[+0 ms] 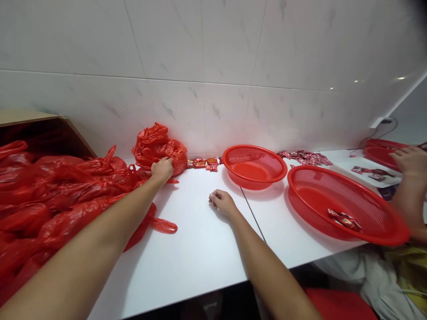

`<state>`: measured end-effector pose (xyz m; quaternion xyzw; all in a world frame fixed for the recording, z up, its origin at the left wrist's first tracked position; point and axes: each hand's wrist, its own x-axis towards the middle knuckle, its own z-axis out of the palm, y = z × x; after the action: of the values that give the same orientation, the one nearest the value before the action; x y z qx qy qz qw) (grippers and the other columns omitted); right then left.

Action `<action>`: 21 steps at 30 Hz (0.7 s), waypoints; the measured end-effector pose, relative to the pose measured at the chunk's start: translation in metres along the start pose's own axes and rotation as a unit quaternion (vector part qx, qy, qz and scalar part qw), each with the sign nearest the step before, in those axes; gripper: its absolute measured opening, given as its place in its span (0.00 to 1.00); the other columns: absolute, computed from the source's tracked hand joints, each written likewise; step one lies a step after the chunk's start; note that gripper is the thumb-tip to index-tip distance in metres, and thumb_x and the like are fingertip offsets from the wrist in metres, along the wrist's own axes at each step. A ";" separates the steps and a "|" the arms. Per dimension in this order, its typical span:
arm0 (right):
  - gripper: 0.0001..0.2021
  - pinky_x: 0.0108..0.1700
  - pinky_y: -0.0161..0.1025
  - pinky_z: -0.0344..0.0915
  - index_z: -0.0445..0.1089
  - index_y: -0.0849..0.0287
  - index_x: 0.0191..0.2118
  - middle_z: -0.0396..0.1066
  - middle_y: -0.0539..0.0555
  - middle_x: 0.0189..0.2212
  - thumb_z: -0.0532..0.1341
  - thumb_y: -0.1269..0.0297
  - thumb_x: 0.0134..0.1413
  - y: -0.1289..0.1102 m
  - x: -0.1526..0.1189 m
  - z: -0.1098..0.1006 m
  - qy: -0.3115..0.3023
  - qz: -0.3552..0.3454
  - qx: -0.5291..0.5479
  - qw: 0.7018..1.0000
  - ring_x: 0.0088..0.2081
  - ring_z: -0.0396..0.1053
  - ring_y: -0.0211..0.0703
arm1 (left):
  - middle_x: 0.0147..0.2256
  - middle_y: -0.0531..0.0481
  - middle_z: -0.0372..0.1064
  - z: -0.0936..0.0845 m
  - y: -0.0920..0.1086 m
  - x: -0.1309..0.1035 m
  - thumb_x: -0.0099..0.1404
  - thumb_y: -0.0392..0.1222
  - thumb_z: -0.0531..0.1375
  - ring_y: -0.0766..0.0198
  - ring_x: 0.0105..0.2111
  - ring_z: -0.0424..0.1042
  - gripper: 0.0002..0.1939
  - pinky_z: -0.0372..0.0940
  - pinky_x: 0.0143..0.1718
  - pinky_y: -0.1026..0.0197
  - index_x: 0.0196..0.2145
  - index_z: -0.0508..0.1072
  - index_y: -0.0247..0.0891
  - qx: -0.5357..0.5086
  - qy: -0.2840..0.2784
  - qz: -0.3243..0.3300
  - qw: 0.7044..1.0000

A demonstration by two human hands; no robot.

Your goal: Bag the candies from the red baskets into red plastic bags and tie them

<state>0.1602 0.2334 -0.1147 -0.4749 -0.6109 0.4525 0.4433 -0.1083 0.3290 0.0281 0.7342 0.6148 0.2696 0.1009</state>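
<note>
Fingers (166, 163) touching red bag (159, 146).

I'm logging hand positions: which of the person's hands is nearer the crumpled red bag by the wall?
Left. The left hand rests on the crumpled red bag. The right hand lies loosely curled on the white table, apart from it, to its right.

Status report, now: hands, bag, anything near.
Left hand on bag by wall. Right hand curled, empty, on table. Baskets right; co-worker's hand beyond.
</note>
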 end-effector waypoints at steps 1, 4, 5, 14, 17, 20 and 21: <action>0.14 0.37 0.38 0.66 0.71 0.56 0.32 0.78 0.51 0.32 0.61 0.51 0.59 0.000 0.001 0.000 -0.002 0.002 0.005 1.000 0.28 0.69 0.38 | 0.58 0.41 0.69 0.005 0.004 -0.001 0.73 0.49 0.63 0.51 0.54 0.73 0.22 0.72 0.54 0.43 0.60 0.71 0.37 0.030 0.003 -0.012 0.999; 0.12 0.35 0.38 0.66 0.71 0.56 0.36 0.78 0.52 0.32 0.61 0.51 0.60 0.000 0.002 0.002 0.001 0.009 0.023 1.000 0.28 0.70 0.38 | 0.62 0.36 0.66 0.020 0.020 -0.014 0.74 0.47 0.60 0.43 0.58 0.71 0.17 0.67 0.58 0.37 0.56 0.75 0.37 0.125 -0.006 -0.043 0.991; 0.12 0.34 0.38 0.67 0.70 0.55 0.38 0.78 0.52 0.33 0.61 0.51 0.61 0.000 0.002 0.003 0.003 0.011 0.029 1.000 0.27 0.70 0.38 | 0.64 0.35 0.65 0.023 0.028 -0.021 0.74 0.46 0.59 0.39 0.59 0.70 0.17 0.65 0.59 0.35 0.56 0.76 0.37 0.143 -0.019 -0.039 0.989; 0.21 0.37 0.40 0.69 0.64 0.52 0.56 0.75 0.47 0.33 0.63 0.52 0.60 -0.002 -0.004 0.006 0.004 -0.010 0.022 1.000 0.29 0.73 0.40 | 0.65 0.37 0.65 -0.049 0.091 -0.048 0.71 0.54 0.60 0.38 0.65 0.61 0.31 0.59 0.63 0.41 0.68 0.66 0.44 0.241 0.153 0.046 0.957; 0.25 0.36 0.39 0.68 0.61 0.51 0.60 0.73 0.46 0.33 0.63 0.53 0.60 -0.001 -0.008 0.007 0.004 -0.014 0.012 1.000 0.28 0.73 0.39 | 0.60 0.36 0.70 -0.087 0.078 -0.025 0.68 0.52 0.64 0.38 0.60 0.66 0.33 0.62 0.59 0.42 0.67 0.68 0.41 0.241 0.115 -0.037 0.963; 0.26 0.36 0.38 0.68 0.60 0.50 0.62 0.73 0.46 0.33 0.63 0.54 0.60 0.000 -0.009 0.007 -0.002 -0.017 0.004 1.000 0.29 0.73 0.39 | 0.48 0.38 0.78 -0.107 0.058 -0.008 0.71 0.49 0.59 0.43 0.50 0.74 0.19 0.67 0.51 0.46 0.54 0.80 0.39 0.229 0.094 -0.078 0.966; 0.27 0.36 0.38 0.68 0.60 0.50 0.62 0.73 0.46 0.33 0.63 0.54 0.59 0.000 -0.009 0.007 -0.004 -0.018 0.001 1.000 0.29 0.72 0.40 | 0.50 0.38 0.77 -0.109 0.053 -0.006 0.72 0.49 0.59 0.43 0.51 0.74 0.19 0.66 0.51 0.47 0.55 0.80 0.40 0.229 0.111 -0.073 0.964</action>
<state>0.1545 0.2238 -0.1176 -0.4614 -0.6209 0.4468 0.4494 -0.1206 0.2918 0.1429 0.6561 0.7198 0.1927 -0.1193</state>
